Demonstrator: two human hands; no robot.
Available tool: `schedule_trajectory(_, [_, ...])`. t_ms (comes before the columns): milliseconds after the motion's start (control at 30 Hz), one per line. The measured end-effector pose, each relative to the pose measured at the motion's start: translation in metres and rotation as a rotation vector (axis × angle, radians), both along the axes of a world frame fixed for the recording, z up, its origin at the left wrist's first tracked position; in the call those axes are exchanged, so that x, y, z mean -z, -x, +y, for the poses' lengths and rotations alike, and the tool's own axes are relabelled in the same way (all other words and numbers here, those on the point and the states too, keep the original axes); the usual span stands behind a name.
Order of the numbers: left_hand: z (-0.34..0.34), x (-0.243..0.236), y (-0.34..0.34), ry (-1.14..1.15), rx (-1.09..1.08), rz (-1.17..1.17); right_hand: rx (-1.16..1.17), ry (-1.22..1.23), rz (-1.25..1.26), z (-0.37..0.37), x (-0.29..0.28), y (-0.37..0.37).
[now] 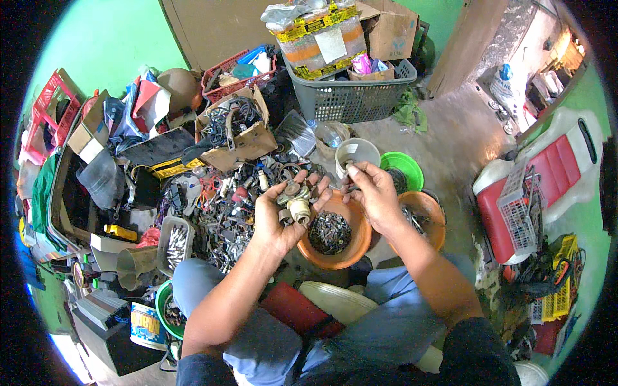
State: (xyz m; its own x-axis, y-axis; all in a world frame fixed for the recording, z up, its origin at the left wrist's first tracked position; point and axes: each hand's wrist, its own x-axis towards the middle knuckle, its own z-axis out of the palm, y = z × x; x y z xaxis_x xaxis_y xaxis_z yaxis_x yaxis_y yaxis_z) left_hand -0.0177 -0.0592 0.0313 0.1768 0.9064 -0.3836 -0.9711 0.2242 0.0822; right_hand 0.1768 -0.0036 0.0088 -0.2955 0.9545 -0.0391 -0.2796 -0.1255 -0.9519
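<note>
My left hand (275, 215) is turned palm up with its fingers curled round several small metal parts. Among them are a pale, hollow cylindrical fitting (299, 211) and a round, rusty-looking part (292, 189). To its right, my right hand (375, 196) pinches a small dark piece (349, 163) between thumb and fingertips; its exact kind is too small to tell. Below and between the hands stands an orange bowl (359, 248) holding many small screws or bolts (329, 233). A whitish tub (358, 149) is just beyond my right hand.
A heap of mixed parts (225, 209) spreads at left, beside a tray of white pieces (161, 244). A green basin (412, 165) and another orange bowl (434, 215) stand at right. Behind are a cardboard box of cables (248, 147) and a grey basket (351, 103).
</note>
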Motion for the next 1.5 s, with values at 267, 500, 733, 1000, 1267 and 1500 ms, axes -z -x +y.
schedule_trajectory(267, [-0.011,-0.002,0.005,-0.007,-0.022,0.045,-0.126,0.371,0.558,-0.024,0.0,-0.004])
schedule_trajectory(500, [-0.02,-0.003,0.006,-0.073,0.001,0.044,-0.185,0.395,0.628,-0.027,-0.003,-0.011])
schedule_trajectory(733, [-0.026,-0.002,0.003,-0.073,0.033,0.017,-0.182,0.469,0.716,-0.027,-0.004,-0.01])
schedule_trajectory(1000, [-0.028,-0.002,0.001,-0.056,0.038,0.011,-0.239,0.458,0.811,-0.026,-0.003,-0.014])
schedule_trajectory(1267, [-0.024,0.002,0.002,-0.104,0.045,0.0,-0.262,0.415,0.714,-0.028,-0.008,-0.014])
schedule_trajectory(1500, [-0.025,0.001,0.002,-0.027,0.031,-0.02,-0.003,0.112,-0.138,-0.023,-0.016,-0.009])
